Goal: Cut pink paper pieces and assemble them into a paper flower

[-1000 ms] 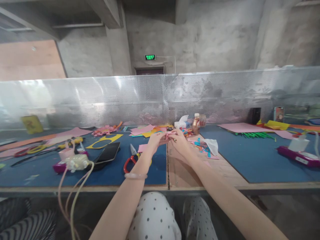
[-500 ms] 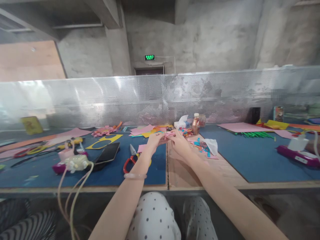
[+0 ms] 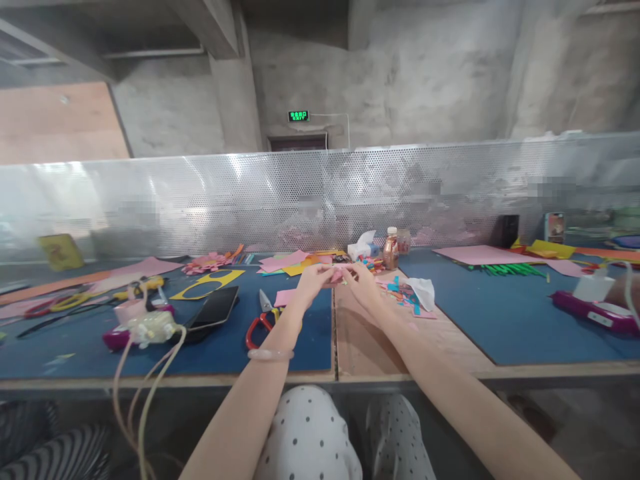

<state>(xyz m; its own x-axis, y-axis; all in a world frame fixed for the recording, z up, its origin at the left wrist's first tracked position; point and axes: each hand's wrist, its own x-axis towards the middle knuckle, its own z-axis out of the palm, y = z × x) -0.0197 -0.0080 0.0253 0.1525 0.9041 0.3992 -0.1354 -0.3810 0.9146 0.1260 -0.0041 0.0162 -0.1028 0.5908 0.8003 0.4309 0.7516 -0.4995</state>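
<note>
A small piece of pink paper (image 3: 339, 272) is pinched between both hands above the middle of the table; its exact shape is mostly hidden by fingers. My left hand (image 3: 315, 280) grips it from the left, and my right hand (image 3: 359, 281) from the right, fingers curled in. Red-handled scissors (image 3: 261, 323) lie beside my left forearm, blades pointing away from me. Just behind them rests a pink paper square (image 3: 285, 297). Blue, orange and pink paper scraps (image 3: 400, 293) are scattered to the right of my right hand.
A black phone (image 3: 215, 308) and a purple power strip with plugs and cables (image 3: 145, 327) lie left. A tissue pack (image 3: 364, 248) and a brown bottle (image 3: 391, 250) stand behind my hands. A crumpled tissue (image 3: 423, 292) sits right. A perforated metal partition (image 3: 240, 200) borders the back.
The pink paper has shifted slightly between my fingers, and its visible outline differs. Both hands keep their grip in nearly the same place.
</note>
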